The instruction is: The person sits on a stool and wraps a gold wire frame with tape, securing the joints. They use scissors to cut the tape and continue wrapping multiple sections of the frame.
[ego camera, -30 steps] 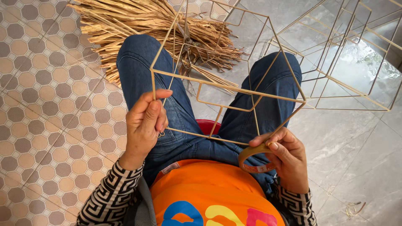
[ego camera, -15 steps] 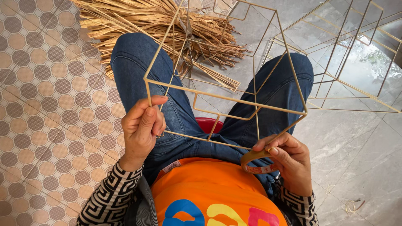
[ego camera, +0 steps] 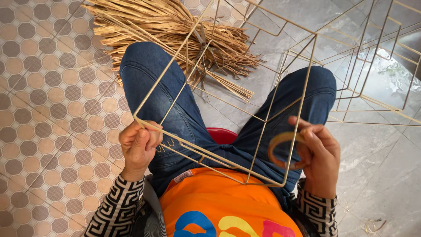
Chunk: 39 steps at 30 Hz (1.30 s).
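1. Wire frame point(ego camera: 228, 94): an open cage of thin pale rods held over the lap, tilted; its long rods run from the near corner at lower left up and away toward the upper right.
2. Left hand point(ego camera: 138, 147): closed around the frame's near left corner, thumb pressed over the rod, wrist straight, patterned sleeve at the forearm.
3. Right hand point(ego camera: 318, 156): fingers curled, pinching a looped tan strip point(ego camera: 283, 149) just beside the frame's near right upright; palm faces left.
4. Legs in jeans point(ego camera: 175, 109): spread apart beneath the frame, with a red stool point(ego camera: 223, 134) showing between them.
5. Straw bundle point(ego camera: 175, 30): lies on the floor beyond the knees, tied near its middle, strands fanning left.
6. More wire frames point(ego camera: 368, 66): stand on the grey floor at upper right.
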Each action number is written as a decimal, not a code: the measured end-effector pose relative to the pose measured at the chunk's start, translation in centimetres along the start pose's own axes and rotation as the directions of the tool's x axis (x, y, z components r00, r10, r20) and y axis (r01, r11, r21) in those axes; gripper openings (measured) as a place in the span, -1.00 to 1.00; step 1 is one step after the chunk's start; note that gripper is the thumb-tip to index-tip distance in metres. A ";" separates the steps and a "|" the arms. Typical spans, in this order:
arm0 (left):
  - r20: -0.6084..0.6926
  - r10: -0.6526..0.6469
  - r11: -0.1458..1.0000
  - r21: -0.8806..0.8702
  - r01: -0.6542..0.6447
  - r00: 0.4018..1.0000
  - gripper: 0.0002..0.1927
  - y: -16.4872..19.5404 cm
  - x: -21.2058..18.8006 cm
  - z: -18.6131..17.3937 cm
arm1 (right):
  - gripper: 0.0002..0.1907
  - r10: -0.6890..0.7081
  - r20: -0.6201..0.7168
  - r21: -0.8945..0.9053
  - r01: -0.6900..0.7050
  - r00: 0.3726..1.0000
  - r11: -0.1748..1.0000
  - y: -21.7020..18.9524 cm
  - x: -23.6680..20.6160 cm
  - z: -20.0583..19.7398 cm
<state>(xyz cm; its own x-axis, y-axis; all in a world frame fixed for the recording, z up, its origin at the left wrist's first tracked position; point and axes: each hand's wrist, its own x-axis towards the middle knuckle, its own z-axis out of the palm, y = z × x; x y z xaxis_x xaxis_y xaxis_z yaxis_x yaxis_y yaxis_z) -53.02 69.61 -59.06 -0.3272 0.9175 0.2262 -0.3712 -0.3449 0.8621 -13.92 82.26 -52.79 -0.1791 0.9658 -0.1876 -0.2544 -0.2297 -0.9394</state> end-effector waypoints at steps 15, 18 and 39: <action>-0.171 -0.052 0.943 -0.334 -0.008 0.984 -0.63 -0.8 0.7 -2.3 | -0.91 -0.011 0.294 0.504 -0.145 0.956 0.852 2.9 7.8 0.4; -0.220 -0.055 0.924 -0.381 -0.034 0.974 -0.67 -0.7 1.2 -2.2 | -0.94 -0.074 0.312 0.510 -0.101 0.947 0.854 2.1 7.6 -0.5; -0.397 -0.077 0.979 0.144 0.145 0.915 -0.60 1.8 6.6 1.8 | -0.93 -0.204 0.269 0.511 0.040 0.941 0.859 -4.0 7.1 1.8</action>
<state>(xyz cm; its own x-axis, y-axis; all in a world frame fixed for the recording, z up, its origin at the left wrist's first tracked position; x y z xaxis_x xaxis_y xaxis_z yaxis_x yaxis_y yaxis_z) -54.31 75.37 -55.19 -0.6153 0.7873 -0.0392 -0.2858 -0.1765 0.9419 -15.88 89.79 -49.80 -0.3727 0.9234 0.0924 -0.7113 -0.2203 -0.6674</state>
